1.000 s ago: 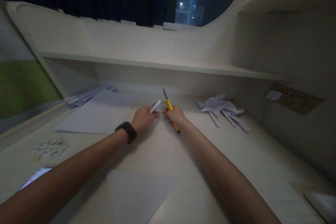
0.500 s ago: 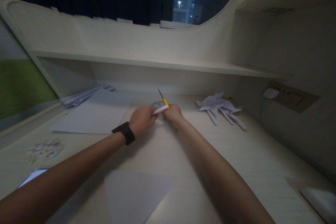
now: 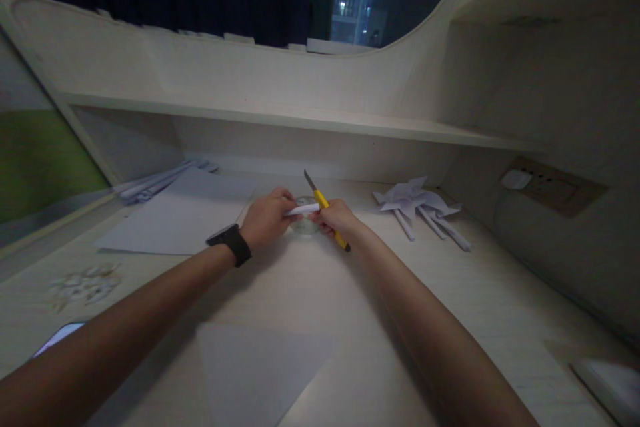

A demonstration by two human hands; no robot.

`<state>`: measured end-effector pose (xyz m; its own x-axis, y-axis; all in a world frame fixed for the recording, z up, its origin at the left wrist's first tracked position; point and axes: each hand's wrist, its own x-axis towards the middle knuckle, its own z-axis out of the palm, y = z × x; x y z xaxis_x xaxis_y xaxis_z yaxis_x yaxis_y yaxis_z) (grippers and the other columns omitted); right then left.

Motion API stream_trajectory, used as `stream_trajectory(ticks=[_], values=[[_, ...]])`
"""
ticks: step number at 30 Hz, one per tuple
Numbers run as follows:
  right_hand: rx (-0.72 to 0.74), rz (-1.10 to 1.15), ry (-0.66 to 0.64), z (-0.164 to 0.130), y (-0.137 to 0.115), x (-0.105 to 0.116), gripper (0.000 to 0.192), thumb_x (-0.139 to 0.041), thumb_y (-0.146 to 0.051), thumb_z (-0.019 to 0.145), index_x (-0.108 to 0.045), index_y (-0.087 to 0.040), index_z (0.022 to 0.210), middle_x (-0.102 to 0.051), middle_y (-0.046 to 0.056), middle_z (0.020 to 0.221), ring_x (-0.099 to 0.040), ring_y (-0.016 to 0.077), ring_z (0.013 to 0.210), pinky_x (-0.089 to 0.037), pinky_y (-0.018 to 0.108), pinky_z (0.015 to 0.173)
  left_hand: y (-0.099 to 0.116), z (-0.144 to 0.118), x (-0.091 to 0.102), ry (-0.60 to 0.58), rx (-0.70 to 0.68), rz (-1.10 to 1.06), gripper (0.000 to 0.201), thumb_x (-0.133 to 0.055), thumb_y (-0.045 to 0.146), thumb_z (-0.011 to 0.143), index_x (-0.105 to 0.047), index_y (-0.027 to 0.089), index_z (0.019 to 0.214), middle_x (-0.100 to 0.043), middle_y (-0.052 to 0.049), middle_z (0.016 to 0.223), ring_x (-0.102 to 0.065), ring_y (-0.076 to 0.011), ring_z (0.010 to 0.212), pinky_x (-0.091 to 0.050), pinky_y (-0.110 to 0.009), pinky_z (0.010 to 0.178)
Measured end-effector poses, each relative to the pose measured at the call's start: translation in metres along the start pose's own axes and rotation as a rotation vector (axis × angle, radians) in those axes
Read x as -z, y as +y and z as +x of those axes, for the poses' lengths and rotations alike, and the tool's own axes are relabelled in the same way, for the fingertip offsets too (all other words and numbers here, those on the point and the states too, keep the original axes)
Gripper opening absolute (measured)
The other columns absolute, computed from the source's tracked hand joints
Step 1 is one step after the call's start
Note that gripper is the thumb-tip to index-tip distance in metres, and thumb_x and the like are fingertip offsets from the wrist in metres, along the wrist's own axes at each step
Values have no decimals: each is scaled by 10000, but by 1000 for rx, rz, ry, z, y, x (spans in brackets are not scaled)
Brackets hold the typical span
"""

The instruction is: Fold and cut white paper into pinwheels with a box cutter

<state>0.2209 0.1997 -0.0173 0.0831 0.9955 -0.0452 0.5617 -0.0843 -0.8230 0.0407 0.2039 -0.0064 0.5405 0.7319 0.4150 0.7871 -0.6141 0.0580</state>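
My left hand (image 3: pixel 267 217) pinches a rolled paper strip (image 3: pixel 303 210) level, so my right hand (image 3: pixel 336 217), gripping the yellow utility knife (image 3: pixel 325 207), can steady its end.

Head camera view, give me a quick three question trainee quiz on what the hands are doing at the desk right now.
1. True or false: the right hand holds a yellow utility knife with its blade pointing away from the person.
2. What does the left hand pinch: A a rolled white paper strip, B a phone, C a plug?
3. On which side of the hands do the paper pinwheels lie?

Key: 1 true. 2 A. 3 The person's right.
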Motion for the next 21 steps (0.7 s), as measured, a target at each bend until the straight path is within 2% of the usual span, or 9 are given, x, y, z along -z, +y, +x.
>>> stream_trajectory(ticks=[2,6,10,13,15,17,21], values=[[13,38,-45,-4,-1,4,71,-642,-172,715,-609,-110,704,-459,-46,426,-395,57,373,-313,172,401,-2,1,0,-15,-38,-57,277,-493,375,879,-684,201,979,-667,-69,1037,-622,-194,821,-407,-251,663],[55,91,-93,-13,-1,7,65,-605,-174,771,-612,-111,785,-467,-52,476,-367,49,379,-307,170,401,-3,1,2,-104,39,-99,323,-446,388,892,-671,158,879,-692,-67,789,-617,-193,691,-392,-252,592],[99,81,-19,-22,2,13,195,-534,-295,858,-591,-122,927,-548,-17,584,-435,75,454,-344,180,455,-5,2,3,-149,55,-174,355,-427,406,888,-663,145,844,-689,-76,784,-616,-187,674,-392,-245,580],[116,29,36,-33,5,22,302,-425,-381,913,-587,-127,933,-599,24,662,-503,112,544,-365,202,513,-7,6,3,-152,24,-154,319,-445,382,879,-668,153,887,-696,-83,842,-620,-194,728,-395,-249,619],[134,-76,58,-44,7,29,316,-415,-395,911,-595,-135,894,-623,49,712,-536,137,604,-355,216,539,-8,9,4,-152,-4,-123,305,-454,367,874,-672,157,909,-699,-89,855,-615,-197,735,-384,-252,618],[181,-303,84,-57,10,34,283,-461,-400,881,-596,-152,872,-644,67,772,-561,162,663,-332,227,551,-7,13,7,-170,-30,-104,304,-456,360,870,-679,155,897,-699,-87,821,-604,-191,699,-361,-249,587],[234,-593,111,-82,15,38,254,-495,-386,862,-546,-172,991,-666,80,844,-595,196,733,-306,239,562,-7,20,15,-240,-47,-164,285,-476,333,845,-692,149,817,-682,-58,711,-569,-157,609,-327,-231,544]])
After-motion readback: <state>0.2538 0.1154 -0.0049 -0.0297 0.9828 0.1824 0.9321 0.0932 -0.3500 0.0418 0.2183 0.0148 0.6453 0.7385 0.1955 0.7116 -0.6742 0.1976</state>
